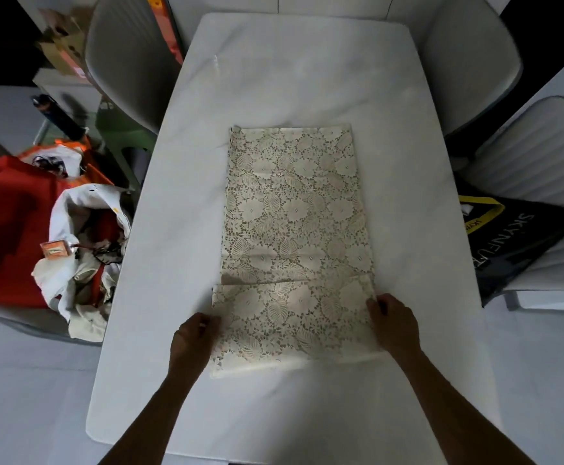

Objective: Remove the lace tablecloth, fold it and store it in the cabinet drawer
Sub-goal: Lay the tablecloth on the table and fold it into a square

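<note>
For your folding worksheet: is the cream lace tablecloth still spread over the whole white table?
No, the cream lace tablecloth lies folded into a narrow strip, leaving most of the white table bare.

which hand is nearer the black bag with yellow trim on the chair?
Right. The right hand grips the folded cream lace tablecloth at its right edge, on the side of the black bag with yellow trim; the left hand holds the cloth's opposite edge, farther away.
</note>
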Available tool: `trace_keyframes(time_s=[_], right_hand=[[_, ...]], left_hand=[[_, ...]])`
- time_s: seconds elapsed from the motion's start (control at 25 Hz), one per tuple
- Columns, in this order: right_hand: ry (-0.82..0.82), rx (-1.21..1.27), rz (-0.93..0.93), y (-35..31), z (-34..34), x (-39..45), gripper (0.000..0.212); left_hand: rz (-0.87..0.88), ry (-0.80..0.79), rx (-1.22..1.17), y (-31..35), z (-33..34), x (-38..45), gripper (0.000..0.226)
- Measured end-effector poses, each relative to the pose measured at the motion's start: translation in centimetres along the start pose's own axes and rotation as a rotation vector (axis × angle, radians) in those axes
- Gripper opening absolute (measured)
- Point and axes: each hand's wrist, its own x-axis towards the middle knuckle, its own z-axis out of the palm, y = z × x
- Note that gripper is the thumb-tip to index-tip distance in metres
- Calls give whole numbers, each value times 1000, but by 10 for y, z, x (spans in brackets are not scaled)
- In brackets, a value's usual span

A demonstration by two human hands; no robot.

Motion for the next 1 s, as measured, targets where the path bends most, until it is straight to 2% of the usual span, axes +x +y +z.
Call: trace_keyframes(time_s=[0.2,0.32,0.44,0.52,0.6,0.68,0.76,0.84,0.88,0.92,1.0], right_hand=[[107,-138,-64,-9,16,-1,30],[156,-88,25,-5,15,-10,25],[179,-121,37,1,15,-24,22],[168,-126,4,2,15,-24,22],[142,-56,1,2,10,-27,22],[175,-31,-44,5,6,-43,34],[229,-201,-288,17,9,-72,46],[122,-353,-584,33,16,-99,54],[47,-405,-640,41,19,-107,61],[-15,-444,-616,47,21,-113,68],[-37,-506,-493,49,23,-119,73]], left_hand=[[62,-43,328,-4,6,5,37],[53,2,292,-3,8,-1,40],[66,52,229,-1,16,-5,39],[59,79,176,-2,18,-8,28],[43,85,63,-3,18,-12,6],[154,132,75,-5,14,-25,23],[417,132,298,-14,11,-41,40],[613,-24,491,-26,10,-59,60],[649,-109,547,-33,10,-65,72],[638,-161,580,-37,12,-69,79],[561,-130,579,-38,18,-74,80]])
